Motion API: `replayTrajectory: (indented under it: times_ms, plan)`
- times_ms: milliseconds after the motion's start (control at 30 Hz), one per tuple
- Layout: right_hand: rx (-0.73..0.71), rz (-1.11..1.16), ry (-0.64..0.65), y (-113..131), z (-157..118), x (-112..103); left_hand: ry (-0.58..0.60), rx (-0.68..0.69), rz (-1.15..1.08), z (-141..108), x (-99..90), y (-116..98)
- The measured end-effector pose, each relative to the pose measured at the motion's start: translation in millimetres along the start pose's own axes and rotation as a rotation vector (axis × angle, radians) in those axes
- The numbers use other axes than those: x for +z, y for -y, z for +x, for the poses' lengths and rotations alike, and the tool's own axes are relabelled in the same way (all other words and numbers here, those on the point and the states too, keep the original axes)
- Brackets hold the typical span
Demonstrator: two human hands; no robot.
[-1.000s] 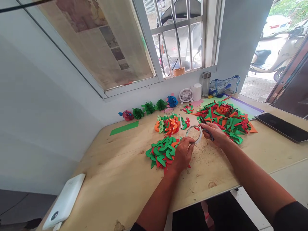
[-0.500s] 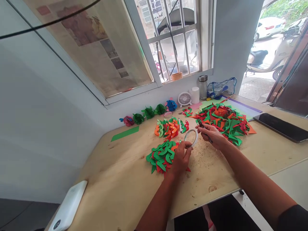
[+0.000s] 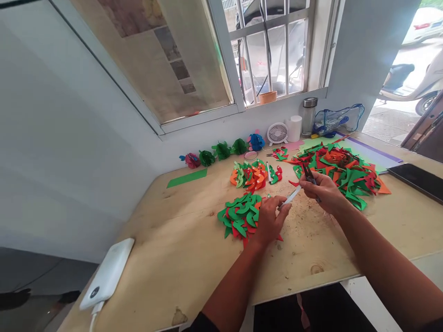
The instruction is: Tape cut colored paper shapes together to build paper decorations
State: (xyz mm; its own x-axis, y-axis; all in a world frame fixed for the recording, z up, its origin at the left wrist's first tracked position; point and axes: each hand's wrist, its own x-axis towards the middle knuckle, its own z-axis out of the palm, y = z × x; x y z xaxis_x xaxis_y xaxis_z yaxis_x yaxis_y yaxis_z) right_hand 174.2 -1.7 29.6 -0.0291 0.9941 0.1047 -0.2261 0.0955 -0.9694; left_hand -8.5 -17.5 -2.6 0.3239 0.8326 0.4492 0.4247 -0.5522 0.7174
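My left hand (image 3: 270, 220) is closed on a roll of white tape (image 3: 291, 197), which now shows nearly edge-on. Closed around small dark scissors (image 3: 307, 172), my right hand (image 3: 326, 192) has its fingertips at the far end of the roll; whether they pinch the tape's end I cannot make out. The scissor blades point up and away. Beside and partly behind my left hand lies a pile of green and red cut paper pieces (image 3: 238, 214). Beyond it is a pile of orange, red and green curved pieces (image 3: 254, 175), with a white pen (image 3: 268, 172) alongside.
A big heap of red and green paper scraps (image 3: 346, 170) lies right, near a black tablet (image 3: 418, 182). Paper flowers (image 3: 221, 150), a small fan (image 3: 277, 133) and a glass bottle (image 3: 309, 117) line the wall. A white power bank (image 3: 109, 272) is at left.
The view has shifted, so the table appears further right and higher. The tape roll has turned from ring-shaped to edge-on, and my right fingertips have come against its far end.
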Motion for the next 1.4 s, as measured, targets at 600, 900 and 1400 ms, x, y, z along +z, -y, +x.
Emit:
replayTrajectory:
  times_ms: [600, 900, 1400]
  plan:
    - [-0.168, -0.112, -0.204, -2, 2, -1, -0.108, -0.206, -0.347, -1, -0.5, -1]
    - [0.138, -0.077, 0.072, 0, -3, 0, -0.199, -0.303, -0.523, -3, -2.2, 9]
    - [0.232, -0.088, 0.237, -1, -7, 3, -0.151, -0.273, -0.52, -3, -3.5, 10]
